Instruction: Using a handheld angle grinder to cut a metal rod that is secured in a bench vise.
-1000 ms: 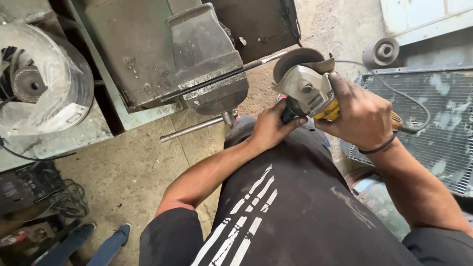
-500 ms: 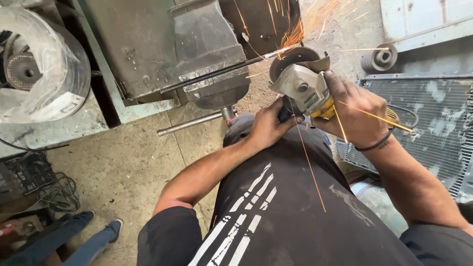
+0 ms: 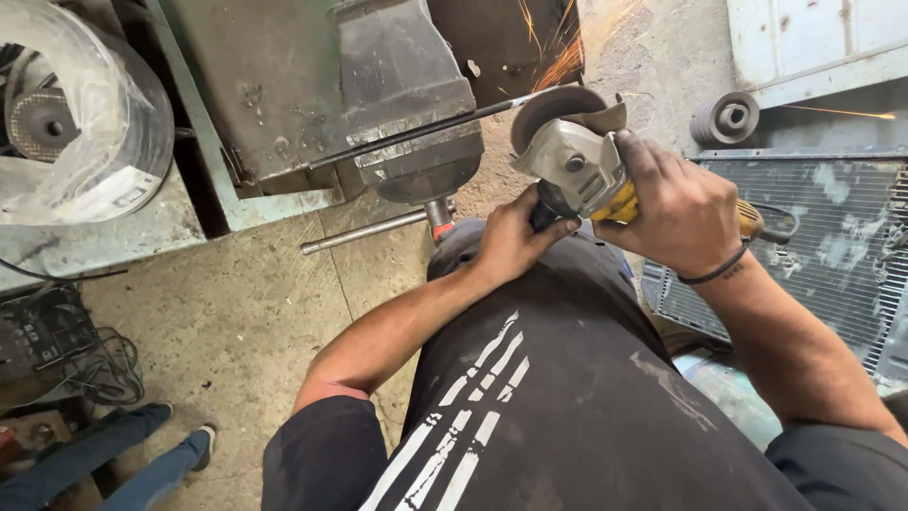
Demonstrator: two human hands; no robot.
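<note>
The left hand (image 3: pixel 511 237) is curled tight round the dark side handle of the angle grinder (image 3: pixel 577 170), thumb and fingers wrapped under the tool's grey gear head; the grinder sits just above and to the right of that hand, its disc (image 3: pixel 553 109) tilted up against the thin metal rod (image 3: pixel 416 132); sparks (image 3: pixel 558 47) fly up from the point where disc and rod meet.

Going from the left: a roll wrapped in clear plastic (image 3: pixel 85 114) rests at the left end of the worktop (image 3: pixel 123 222); beside it, at the worktop's front edge, a heavy bench vise (image 3: pixel 407 95) clamps the rod, which juts out rightward past the vise toward the disc; the vise's handle bar (image 3: pixel 364 232) hangs out below it over the concrete floor (image 3: pixel 236 322).

Further right, the right hand (image 3: pixel 681 213) closes over the yellow body of the grinder from above, a dark band at the wrist; beyond it a grooved pulley (image 3: pixel 726 118) lies on the floor, near a finned radiator (image 3: pixel 832 237) at the right edge.
</note>
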